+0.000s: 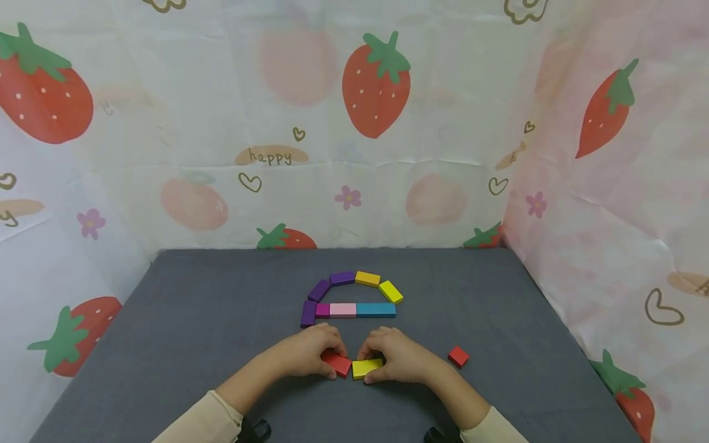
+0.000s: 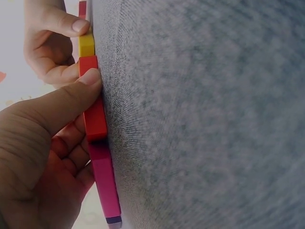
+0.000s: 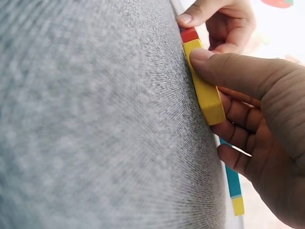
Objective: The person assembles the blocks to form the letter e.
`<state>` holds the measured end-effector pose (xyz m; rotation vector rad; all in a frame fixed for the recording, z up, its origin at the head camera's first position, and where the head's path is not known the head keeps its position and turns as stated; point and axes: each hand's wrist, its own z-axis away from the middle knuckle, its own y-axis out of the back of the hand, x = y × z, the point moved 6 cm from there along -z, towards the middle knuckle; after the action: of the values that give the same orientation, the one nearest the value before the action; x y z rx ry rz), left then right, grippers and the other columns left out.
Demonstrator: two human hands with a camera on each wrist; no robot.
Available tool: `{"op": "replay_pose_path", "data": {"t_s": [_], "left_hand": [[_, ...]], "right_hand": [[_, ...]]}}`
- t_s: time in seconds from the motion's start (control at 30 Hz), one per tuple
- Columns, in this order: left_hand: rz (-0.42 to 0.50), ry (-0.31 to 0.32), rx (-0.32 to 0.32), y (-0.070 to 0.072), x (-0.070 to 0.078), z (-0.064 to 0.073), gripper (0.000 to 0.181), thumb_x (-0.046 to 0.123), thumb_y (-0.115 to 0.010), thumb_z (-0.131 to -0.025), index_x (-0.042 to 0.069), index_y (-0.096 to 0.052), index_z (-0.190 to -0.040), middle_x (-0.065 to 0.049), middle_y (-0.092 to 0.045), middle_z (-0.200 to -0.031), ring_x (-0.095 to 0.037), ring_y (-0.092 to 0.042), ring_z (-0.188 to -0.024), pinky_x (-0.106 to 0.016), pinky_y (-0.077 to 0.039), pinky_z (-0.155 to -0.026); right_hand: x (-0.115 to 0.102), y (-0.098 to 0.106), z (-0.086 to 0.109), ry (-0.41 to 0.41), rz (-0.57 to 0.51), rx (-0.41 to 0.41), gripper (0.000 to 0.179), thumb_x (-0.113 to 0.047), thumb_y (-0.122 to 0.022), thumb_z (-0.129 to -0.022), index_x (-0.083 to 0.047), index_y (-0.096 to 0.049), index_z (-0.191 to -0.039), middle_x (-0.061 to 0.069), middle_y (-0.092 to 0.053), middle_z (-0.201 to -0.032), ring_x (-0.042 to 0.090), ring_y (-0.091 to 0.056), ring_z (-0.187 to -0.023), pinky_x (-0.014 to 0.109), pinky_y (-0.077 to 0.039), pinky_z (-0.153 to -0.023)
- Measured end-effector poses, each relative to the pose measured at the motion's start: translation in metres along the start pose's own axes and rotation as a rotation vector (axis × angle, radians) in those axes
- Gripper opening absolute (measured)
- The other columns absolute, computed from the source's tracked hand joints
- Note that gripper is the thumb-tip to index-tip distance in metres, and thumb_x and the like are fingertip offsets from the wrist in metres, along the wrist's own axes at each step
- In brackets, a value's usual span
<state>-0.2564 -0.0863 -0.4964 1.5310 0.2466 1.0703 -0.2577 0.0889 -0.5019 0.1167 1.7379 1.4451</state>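
Observation:
Between thumb and fingers, my left hand (image 1: pixel 310 352) pinches a red block (image 1: pixel 339 364) lying on the table. My right hand (image 1: pixel 401 357) pinches a yellow block (image 1: pixel 364 369) whose near end meets or almost meets the red one. The left wrist view shows a magenta block (image 2: pixel 105 179) at the red block's other end; in the head view the left hand seems to cover it. Beyond the hands, purple blocks (image 1: pixel 319 290), an orange-yellow block (image 1: pixel 368 279) and a yellow block (image 1: pixel 391 292) form an arc. Inside it runs a straight row of magenta (image 1: pixel 322 310), pink (image 1: pixel 343 310) and blue (image 1: pixel 376 310) blocks.
A single red block (image 1: pixel 458 356) lies apart, right of the right hand. Everything rests on a grey cloth-covered table (image 1: pixel 221 295). Strawberry-printed curtains (image 1: pixel 343 203) enclose its back and sides.

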Motion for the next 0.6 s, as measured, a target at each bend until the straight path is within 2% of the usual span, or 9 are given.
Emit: {"op": "replay_pose_path", "data": {"t_s": [0.4,0.6], "left_hand": [[-0.025,-0.004,-0.002,0.0018,0.0040,0.0006,0.029,0.030,-0.087,-0.083,0.026,-0.074,-0.108,0.015,-0.063,-0.106,-0.005,-0.052,-0.100,-0.030,-0.050,-0.092],[-0.037,-0.010,-0.003,0.0026,0.0062,0.0011,0.031,0.038,-0.086,-0.083,0.025,-0.074,-0.110,0.014,-0.063,-0.105,-0.005,-0.051,-0.099,-0.029,-0.049,-0.090]], "right_hand": [[0.0003,0.0005,0.0012,-0.008,0.001,-0.009,0.030,-0.046,-0.084,-0.083,-0.033,-0.072,-0.108,-0.021,-0.062,-0.100,0.002,-0.050,-0.095,0.027,-0.044,-0.088],[0.0000,0.0022,0.0031,-0.009,0.008,-0.016,0.035,-0.047,-0.083,-0.084,-0.031,-0.072,-0.114,-0.020,-0.064,-0.106,0.002,-0.052,-0.100,0.027,-0.047,-0.092]]}}
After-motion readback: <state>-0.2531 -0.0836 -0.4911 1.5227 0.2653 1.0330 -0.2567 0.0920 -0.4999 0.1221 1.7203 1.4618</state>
